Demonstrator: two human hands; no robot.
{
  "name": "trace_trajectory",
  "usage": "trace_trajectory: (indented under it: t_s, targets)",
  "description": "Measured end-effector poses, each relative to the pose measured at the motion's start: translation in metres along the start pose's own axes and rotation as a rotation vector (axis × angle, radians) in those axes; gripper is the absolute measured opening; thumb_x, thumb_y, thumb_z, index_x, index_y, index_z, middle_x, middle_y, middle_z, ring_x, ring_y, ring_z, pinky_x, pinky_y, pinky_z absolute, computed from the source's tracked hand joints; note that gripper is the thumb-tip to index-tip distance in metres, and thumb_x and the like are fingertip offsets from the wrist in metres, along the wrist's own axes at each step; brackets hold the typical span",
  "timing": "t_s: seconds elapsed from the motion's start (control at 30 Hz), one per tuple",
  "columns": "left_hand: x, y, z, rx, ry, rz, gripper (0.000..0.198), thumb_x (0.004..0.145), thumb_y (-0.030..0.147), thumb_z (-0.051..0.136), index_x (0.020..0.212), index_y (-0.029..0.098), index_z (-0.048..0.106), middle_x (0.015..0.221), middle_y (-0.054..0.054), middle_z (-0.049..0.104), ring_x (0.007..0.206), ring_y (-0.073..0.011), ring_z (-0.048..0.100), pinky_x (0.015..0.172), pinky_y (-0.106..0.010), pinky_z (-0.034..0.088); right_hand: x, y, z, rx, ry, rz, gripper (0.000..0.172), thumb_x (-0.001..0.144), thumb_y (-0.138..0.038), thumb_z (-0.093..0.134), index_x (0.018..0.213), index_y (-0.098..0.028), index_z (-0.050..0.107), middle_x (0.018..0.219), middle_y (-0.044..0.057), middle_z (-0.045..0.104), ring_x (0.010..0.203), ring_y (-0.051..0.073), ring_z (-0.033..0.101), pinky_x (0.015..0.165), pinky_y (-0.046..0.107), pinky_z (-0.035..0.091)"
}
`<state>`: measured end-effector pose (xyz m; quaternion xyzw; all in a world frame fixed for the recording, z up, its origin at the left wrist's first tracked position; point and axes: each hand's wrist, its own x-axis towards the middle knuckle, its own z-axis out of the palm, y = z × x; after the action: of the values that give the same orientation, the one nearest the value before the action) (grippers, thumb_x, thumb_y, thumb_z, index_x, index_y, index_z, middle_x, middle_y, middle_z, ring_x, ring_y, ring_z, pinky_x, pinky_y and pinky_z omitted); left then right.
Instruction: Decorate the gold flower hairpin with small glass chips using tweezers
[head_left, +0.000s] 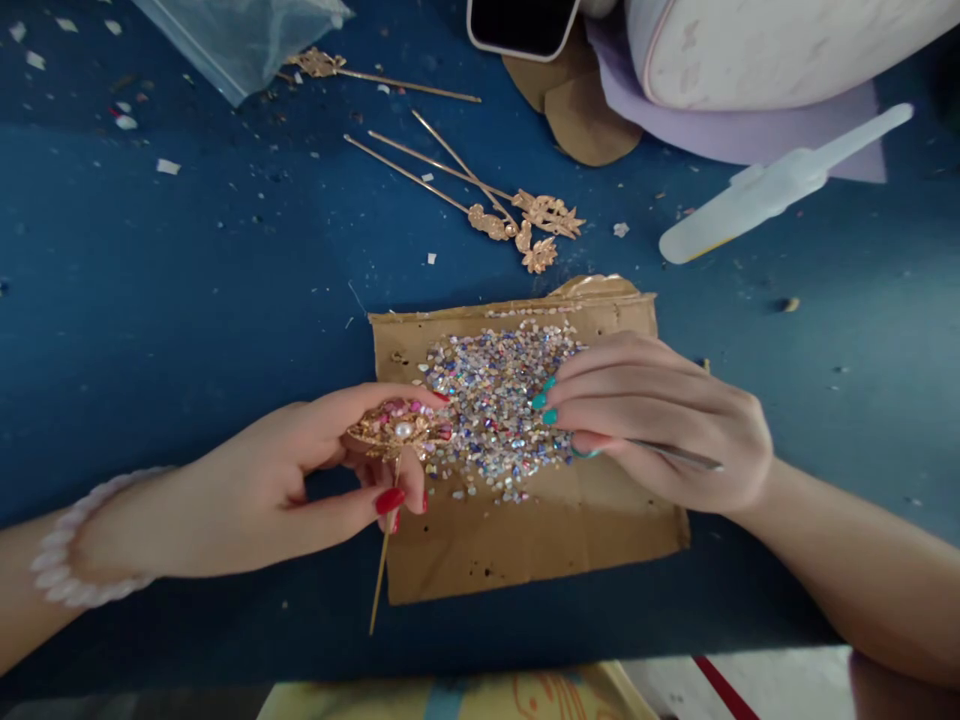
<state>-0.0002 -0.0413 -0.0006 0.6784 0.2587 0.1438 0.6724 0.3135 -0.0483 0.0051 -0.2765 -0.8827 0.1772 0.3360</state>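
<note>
My left hand (322, 480) holds an ornate gold hairpin (379, 425), set with pink stones and a white pearl. Its thin stem slants down past my thumb, over the left edge of a cardboard sheet (525, 555). On that cardboard lies a spread pile of small glittering stones (495, 400), mostly blue, white and clear. Over the pile's right side, my right hand (660, 420) is closed round slim metal tweezers (686, 457). Only their rear part shows; the tips are hidden under the fingers, so I cannot tell whether they grip a stone.
Several gold hairpins (491, 220) lie beyond the cardboard, near a clear plastic bag (247, 40). A white glue-gun-like tool (780, 190) rests at the right. Behind are a phone-like device (523, 25), brown card pieces (592, 120) and a white pouch (750, 50) on a purple sheet.
</note>
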Motion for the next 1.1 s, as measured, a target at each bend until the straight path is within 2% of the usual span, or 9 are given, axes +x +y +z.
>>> trace_trajectory:
  t_s: [0.1,0.33,0.63,0.8,0.87,1.0,1.1]
  targets:
    - [-0.0012,0.0008,0.0004,0.001,0.020,-0.005,0.060,0.097,0.006,0.054,0.149,0.032,0.040,0.097,0.003,0.073,0.080,-0.0079,0.074,0.078,-0.013,0.062,0.0004,-0.0005,0.0002,-0.011,0.003,0.006,0.015,0.101,-0.018,0.056,0.092,-0.018,0.067,0.083,0.005,0.075,0.086,0.019,0.074,0.081,0.036,0.064]
    - [0.0000,0.0012,0.0001,0.001,0.006,-0.007,0.058,0.097,0.007,0.055,0.147,0.033,0.042,0.097,0.004,0.073,0.081,-0.0078,0.075,0.081,-0.014,0.063,0.0010,0.0008,0.0012,-0.015,0.017,0.018,0.011,0.100,-0.016,0.058,0.093,-0.017,0.067,0.083,0.006,0.075,0.085,0.021,0.074,0.082,0.038,0.064]
    - [-0.0002,-0.0007,0.0007,-0.008,0.011,-0.014,0.060,0.097,0.007,0.054,0.150,0.033,0.039,0.097,0.003,0.074,0.082,-0.0090,0.075,0.080,-0.014,0.063,-0.0020,0.0008,0.0009,0.021,-0.003,0.005,0.017,0.102,-0.019,0.053,0.093,-0.017,0.067,0.082,0.005,0.074,0.085,0.019,0.073,0.081,0.037,0.064]
    - [0.0023,0.0012,0.0019,-0.059,0.024,-0.014,0.059,0.097,0.004,0.054,0.148,0.032,0.041,0.096,0.004,0.074,0.081,-0.0075,0.075,0.080,-0.014,0.062,-0.0014,0.0039,-0.0015,0.072,0.004,0.001,0.013,0.102,-0.020,0.056,0.098,-0.016,0.067,0.087,0.007,0.075,0.089,0.019,0.074,0.085,0.037,0.063]
    - [0.0032,0.0018,0.0029,-0.111,0.033,-0.004,0.057,0.098,0.003,0.053,0.147,0.029,0.042,0.093,0.004,0.074,0.078,-0.0075,0.074,0.078,-0.015,0.063,-0.0008,0.0049,-0.0039,0.079,-0.008,-0.013,0.014,0.103,-0.024,0.055,0.100,-0.018,0.068,0.089,0.007,0.075,0.087,0.018,0.074,0.083,0.035,0.063]
    - [0.0039,0.0027,0.0038,-0.200,0.061,0.000,0.056,0.097,0.001,0.051,0.145,0.028,0.043,0.092,0.003,0.073,0.078,-0.0072,0.073,0.077,-0.015,0.063,-0.0009,0.0031,-0.0069,0.042,0.017,0.019,0.021,0.103,-0.037,0.057,0.101,-0.019,0.068,0.084,0.005,0.068,0.072,0.014,0.067,0.067,0.029,0.060]
    - [0.0050,0.0028,0.0029,-0.241,0.070,0.001,0.055,0.098,0.000,0.049,0.145,0.028,0.043,0.091,0.004,0.073,0.079,-0.0062,0.072,0.077,-0.013,0.062,-0.0025,-0.0006,-0.0046,0.068,0.055,0.074,0.010,0.101,-0.025,0.061,0.106,-0.019,0.067,0.085,0.003,0.069,0.073,0.013,0.067,0.068,0.026,0.060]
